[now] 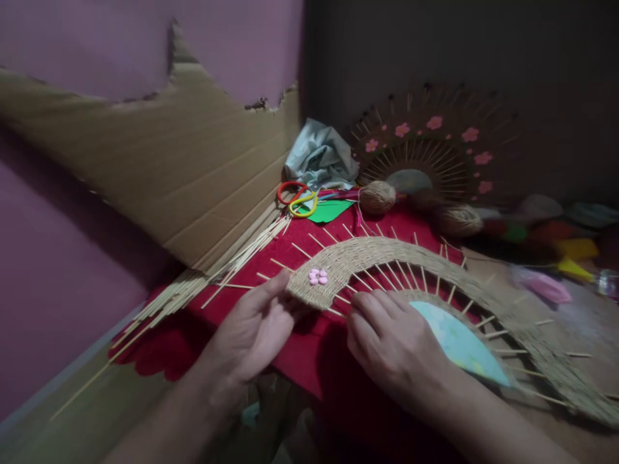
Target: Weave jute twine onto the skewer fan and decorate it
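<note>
A woven twine fan with thin wooden sticks lies across the red cloth, curving down to the right. Near its left end sits a pink flower of small petals. My left hand grips that left end, thumb on top and the other fingers partly hidden beneath. My right hand is curled over the sticks at the inner edge of the fan, beside a light blue panel; its fingertips are hidden, so what they pinch cannot be made out.
Loose sticks lie at the left by a cardboard sheet. Scissors, green paper, twine balls and grey cloth sit behind. A flowered fan stands farther back. Pink material is right.
</note>
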The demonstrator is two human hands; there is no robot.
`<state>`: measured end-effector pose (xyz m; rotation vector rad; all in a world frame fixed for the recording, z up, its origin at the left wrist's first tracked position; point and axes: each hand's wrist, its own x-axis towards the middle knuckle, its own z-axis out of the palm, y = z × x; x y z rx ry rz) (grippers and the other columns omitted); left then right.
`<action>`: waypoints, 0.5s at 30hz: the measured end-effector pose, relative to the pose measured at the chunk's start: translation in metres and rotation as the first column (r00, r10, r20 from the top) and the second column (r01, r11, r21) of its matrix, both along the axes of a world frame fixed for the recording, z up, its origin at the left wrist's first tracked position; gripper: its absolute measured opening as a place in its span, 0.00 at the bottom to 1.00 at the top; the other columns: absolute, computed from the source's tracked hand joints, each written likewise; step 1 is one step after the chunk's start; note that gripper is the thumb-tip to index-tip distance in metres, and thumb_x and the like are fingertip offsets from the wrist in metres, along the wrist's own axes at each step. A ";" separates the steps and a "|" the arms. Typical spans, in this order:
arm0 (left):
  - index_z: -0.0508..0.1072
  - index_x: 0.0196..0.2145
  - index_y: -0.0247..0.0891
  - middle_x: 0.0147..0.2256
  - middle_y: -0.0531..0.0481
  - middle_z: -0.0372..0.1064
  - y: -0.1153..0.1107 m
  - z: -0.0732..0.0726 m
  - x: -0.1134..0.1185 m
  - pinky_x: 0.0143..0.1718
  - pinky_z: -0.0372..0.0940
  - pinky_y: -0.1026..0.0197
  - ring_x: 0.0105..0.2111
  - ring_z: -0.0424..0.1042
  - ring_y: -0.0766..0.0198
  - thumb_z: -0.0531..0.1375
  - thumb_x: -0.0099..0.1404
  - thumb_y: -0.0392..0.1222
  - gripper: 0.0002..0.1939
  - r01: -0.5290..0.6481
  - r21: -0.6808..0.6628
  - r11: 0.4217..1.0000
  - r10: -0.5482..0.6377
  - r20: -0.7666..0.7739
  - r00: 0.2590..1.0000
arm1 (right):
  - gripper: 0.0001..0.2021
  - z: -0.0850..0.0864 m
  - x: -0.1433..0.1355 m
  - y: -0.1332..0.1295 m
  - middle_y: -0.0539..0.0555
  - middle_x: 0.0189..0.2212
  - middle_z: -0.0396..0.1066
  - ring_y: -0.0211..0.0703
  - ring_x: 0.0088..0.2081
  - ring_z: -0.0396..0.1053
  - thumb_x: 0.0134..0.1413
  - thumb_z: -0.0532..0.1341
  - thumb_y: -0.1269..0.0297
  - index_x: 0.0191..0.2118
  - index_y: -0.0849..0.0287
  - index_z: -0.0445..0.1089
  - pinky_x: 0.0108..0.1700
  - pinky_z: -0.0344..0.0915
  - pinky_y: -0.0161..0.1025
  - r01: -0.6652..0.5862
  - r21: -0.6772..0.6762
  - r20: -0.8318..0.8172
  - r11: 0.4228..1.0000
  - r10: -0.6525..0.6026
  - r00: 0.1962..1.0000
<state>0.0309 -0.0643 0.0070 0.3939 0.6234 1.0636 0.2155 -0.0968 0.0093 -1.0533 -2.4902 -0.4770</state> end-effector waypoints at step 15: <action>0.68 0.49 0.27 0.39 0.39 0.73 -0.003 -0.005 0.023 0.51 0.66 0.54 0.41 0.74 0.58 0.48 0.68 0.38 0.17 0.008 -0.212 0.977 0.033 0.190 0.981 | 0.25 0.012 -0.015 0.005 0.62 0.43 0.65 0.53 0.41 0.59 0.58 0.55 0.51 0.57 0.60 0.62 0.40 0.60 0.51 0.005 -0.211 -0.072 0.978 -0.021 0.997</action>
